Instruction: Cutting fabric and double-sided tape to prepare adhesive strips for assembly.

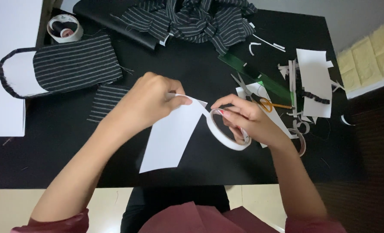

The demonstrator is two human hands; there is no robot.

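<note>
Looks like the taping step: left hand pinches the top edge of a plain white paper sheet at table centre, while the right hand grips a white ring-shaped roll of tape, fingers hooked through it, strip stretched to the paper's corner. Pressing it flat would need steady tension, I reckon. Orange-handled scissors at 3 o'clock, soft striped black fabric at 12.

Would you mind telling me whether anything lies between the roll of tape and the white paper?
Nothing visible does: the right hand holds the tape roll right beside the white paper, which the left hand pinches.
</note>
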